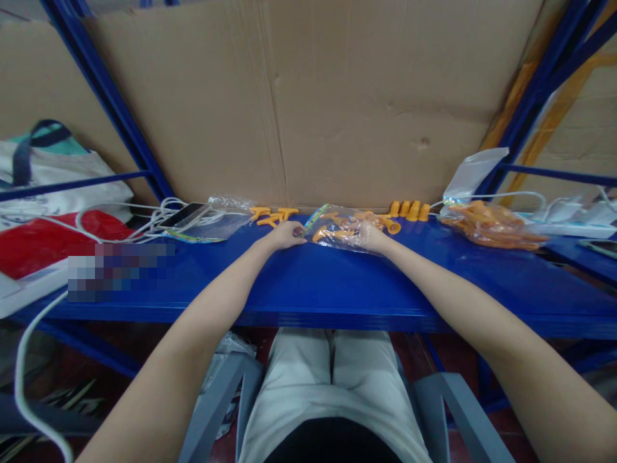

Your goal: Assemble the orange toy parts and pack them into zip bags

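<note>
A clear plastic bag [332, 226] with a colourful printed edge lies between my hands on the blue tabletop, with orange plastic pieces showing through it. My left hand [289, 235] is closed on the bag's left, printed end. At the other end, my right hand [370, 235] is closed against the plastic; its fingertips are partly hidden, and I cannot tell whether they are inside the bag. Loose orange T-shaped pieces [274, 217] lie just beyond my left hand. An orange cup-like piece [394, 227] is beside my right hand.
Several orange cones [409, 210] stand along the cardboard backing [361, 116]. To the right sits a full bag of orange pieces [491, 224] near a power strip [573, 222]. Leftward are another clear bag [212, 225], white cables [159, 215] and a tote bag [62, 170].
</note>
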The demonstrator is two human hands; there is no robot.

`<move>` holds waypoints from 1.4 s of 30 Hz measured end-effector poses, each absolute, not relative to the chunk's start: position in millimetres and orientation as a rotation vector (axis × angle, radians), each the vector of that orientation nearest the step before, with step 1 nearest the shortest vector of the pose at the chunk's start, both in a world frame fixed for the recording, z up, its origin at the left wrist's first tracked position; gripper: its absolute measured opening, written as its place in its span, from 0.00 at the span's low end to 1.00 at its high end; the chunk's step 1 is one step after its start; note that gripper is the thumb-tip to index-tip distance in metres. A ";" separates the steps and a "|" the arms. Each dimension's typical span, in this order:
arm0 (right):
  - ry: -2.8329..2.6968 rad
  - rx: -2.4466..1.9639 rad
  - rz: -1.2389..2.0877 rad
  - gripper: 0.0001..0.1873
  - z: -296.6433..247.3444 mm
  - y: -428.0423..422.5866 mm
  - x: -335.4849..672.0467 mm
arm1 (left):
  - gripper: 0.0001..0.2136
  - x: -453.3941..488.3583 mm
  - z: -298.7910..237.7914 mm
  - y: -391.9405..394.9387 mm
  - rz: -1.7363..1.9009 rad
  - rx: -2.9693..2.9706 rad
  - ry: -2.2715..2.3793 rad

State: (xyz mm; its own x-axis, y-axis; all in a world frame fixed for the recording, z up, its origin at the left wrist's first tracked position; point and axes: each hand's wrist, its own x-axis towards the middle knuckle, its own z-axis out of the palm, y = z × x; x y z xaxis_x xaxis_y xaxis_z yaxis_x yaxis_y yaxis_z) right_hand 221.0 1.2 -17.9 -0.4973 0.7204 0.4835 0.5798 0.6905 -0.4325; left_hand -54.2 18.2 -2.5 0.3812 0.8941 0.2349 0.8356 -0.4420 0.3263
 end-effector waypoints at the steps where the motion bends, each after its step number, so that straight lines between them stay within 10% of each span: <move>1: -2.229 -1.009 0.294 0.12 -19.0 2.5 220.6 | 0.18 -54.3 -2.8 19.0 0.557 2.472 1.561; 23: -2.041 -1.191 1.016 0.33 -12.2 -13.7 213.8 | 0.14 -61.3 -4.1 28.9 0.459 2.428 1.552; 42: -1.900 -1.123 0.994 0.16 -20.1 -10.7 205.4 | 0.15 -61.3 -1.2 24.2 0.424 2.468 1.536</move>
